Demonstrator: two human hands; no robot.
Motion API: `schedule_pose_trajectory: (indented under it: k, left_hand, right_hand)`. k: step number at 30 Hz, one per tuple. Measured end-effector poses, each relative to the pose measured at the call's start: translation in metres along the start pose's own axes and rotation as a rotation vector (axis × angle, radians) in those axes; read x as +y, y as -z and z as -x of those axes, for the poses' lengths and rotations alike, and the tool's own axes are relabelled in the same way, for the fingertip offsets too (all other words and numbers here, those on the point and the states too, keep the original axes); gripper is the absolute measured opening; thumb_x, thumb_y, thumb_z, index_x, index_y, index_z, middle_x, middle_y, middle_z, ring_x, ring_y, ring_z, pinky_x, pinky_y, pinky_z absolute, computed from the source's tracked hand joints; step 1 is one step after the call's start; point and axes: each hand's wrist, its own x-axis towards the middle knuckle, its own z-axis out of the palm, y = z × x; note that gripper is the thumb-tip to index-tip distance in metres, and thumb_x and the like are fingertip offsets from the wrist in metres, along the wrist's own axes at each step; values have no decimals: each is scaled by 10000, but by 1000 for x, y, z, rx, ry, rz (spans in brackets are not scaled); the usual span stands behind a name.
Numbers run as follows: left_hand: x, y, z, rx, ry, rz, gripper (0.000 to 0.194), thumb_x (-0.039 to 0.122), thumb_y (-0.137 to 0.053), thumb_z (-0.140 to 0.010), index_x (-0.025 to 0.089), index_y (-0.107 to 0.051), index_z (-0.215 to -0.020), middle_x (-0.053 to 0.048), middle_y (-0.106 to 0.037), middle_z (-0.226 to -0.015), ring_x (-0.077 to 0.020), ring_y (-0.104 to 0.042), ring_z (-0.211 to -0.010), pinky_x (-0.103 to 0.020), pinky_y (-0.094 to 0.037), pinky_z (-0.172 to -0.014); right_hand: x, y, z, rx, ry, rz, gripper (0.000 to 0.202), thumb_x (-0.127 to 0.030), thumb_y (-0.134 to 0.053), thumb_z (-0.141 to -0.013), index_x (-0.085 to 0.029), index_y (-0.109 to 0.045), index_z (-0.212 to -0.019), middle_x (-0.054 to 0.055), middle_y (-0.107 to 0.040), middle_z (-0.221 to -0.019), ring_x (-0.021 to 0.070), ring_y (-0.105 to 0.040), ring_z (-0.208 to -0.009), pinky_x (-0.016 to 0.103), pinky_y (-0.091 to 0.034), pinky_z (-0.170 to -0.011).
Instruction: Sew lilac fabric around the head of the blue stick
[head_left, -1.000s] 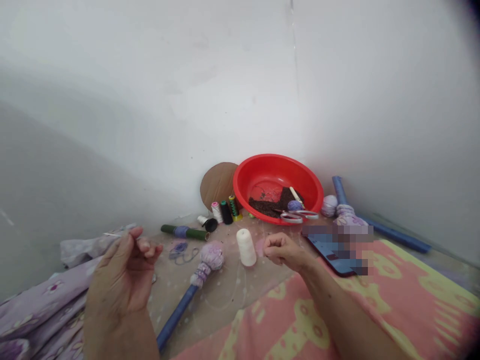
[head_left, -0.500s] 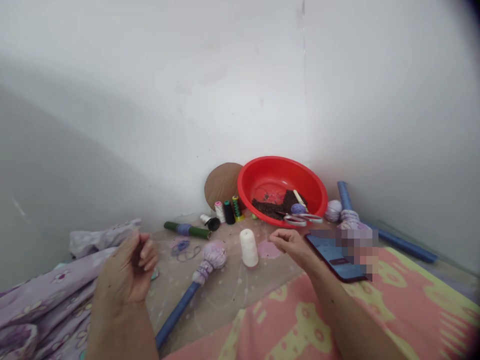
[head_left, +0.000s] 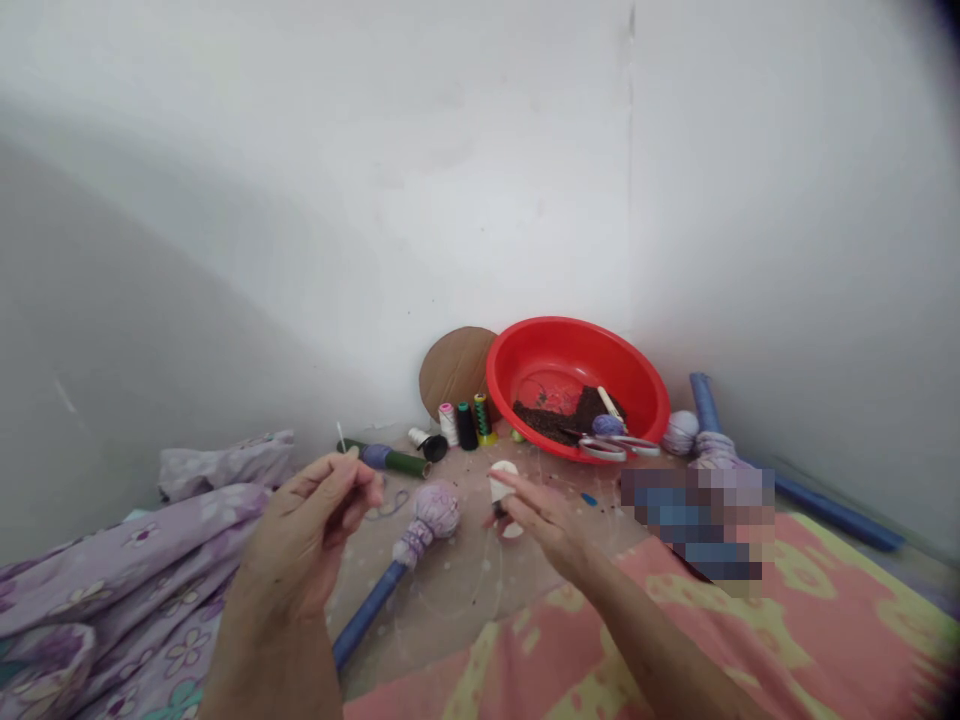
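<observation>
My left hand (head_left: 322, 510) is raised on the left with thumb and fingertips pinched together. A thin white stick-like piece (head_left: 340, 436) pokes up from the pinch; its exact kind is too small to make out. My right hand (head_left: 551, 525) reaches over the table, fingers stretched out and thumb apart, in front of a white thread cone (head_left: 504, 470). The hand partly covers the cone, and I cannot tell whether they touch. Between the hands lies a mallet-like stick with a lilac cloth-wrapped head (head_left: 436, 508) and blue handle (head_left: 367, 612).
Behind stand several thread spools (head_left: 466, 426), a green tube (head_left: 405, 462), a cardboard disc (head_left: 457, 370) and a red basin (head_left: 577, 335) with scissors (head_left: 604, 449). Floral cloth (head_left: 142, 580) lies left, a pink-yellow cloth (head_left: 600, 640) in front, a partly blurred phone (head_left: 675, 515) right.
My left hand has moved right and closed into a pinch with the white piece showing. My right hand has moved left, its fingers now stretched before the cone. The view has shifted slightly.
</observation>
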Motion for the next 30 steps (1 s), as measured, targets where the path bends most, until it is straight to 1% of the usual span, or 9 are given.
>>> schedule_pose_trajectory:
  k: [2,4,6,8,11,14,18,24,30]
  left_hand:
    - [3,-8,5,-78,-10,-20,173,286,-635,-621,132,-571,-577,1,-550,-509,-22,-347,-401,-116,-265,-377]
    - [5,-15,11,-165,-7,-33,191,294,-629,-631,127,-570,-558,-5,-539,-482,-23,-332,-390,-125,-258,-378]
    - [7,-19,14,-221,-9,-35,219,311,-626,-634,124,-568,-537,-8,-522,-452,-22,-313,-374,-131,-238,-369]
    - [7,-21,14,-226,-15,-34,233,320,-628,-630,124,-565,-522,-5,-505,-432,-20,-300,-365,-133,-215,-360]
    - [5,-19,12,-164,-22,-17,236,316,-629,-630,123,-555,-516,14,-481,-424,-6,-258,-355,-125,-178,-348]
    - [2,-15,8,-107,-32,24,216,291,-629,-629,122,-546,-522,28,-465,-433,4,-234,-357,-114,-167,-342]
    - [2,-7,5,-17,-70,125,158,246,-646,-603,136,-552,-538,35,-450,-440,-9,-277,-381,-103,-192,-336]
    - [10,10,6,85,-56,279,140,214,-660,-562,157,-537,-524,43,-386,-403,-27,-268,-377,-117,-210,-322]
    - [14,10,12,94,-59,279,167,180,-668,-553,156,-508,-511,48,-371,-407,-33,-257,-390,-124,-227,-329]
  right_hand:
    - [-4,-18,-2,-159,-4,-134,476,-424,-372,-836,-207,-362,-1259,63,-624,-974,167,-567,-874,324,-413,-806]
    - [-4,-30,-8,-237,20,-226,492,-441,-356,-841,-237,-316,-1287,70,-529,-1159,175,-517,-1002,351,-379,-874]
    - [-3,-30,-16,-207,96,-248,489,-455,-354,-838,-262,-313,-1285,61,-411,-1280,182,-458,-1083,366,-355,-909]
    - [-3,-20,-24,-86,175,-217,466,-448,-360,-838,-273,-339,-1269,52,-361,-1316,185,-416,-1126,374,-322,-943]
    - [-5,5,-32,118,191,-123,432,-395,-419,-826,-272,-383,-1238,58,-397,-1293,190,-411,-1137,378,-318,-951]
    - [-3,24,-35,262,224,-37,428,-337,-505,-783,-247,-431,-1195,74,-459,-1239,198,-446,-1108,380,-350,-931]
    - [7,30,-32,391,290,19,355,-281,-493,-790,-226,-472,-1140,76,-564,-1113,187,-511,-1040,395,-355,-935]
    - [8,18,-22,386,298,263,240,-240,-473,-798,-233,-591,-1007,54,-618,-1019,190,-546,-976,356,-409,-879]
    - [-21,10,-31,249,392,333,167,-246,-487,-797,-259,-654,-811,-4,-674,-792,154,-597,-792,404,-309,-958]
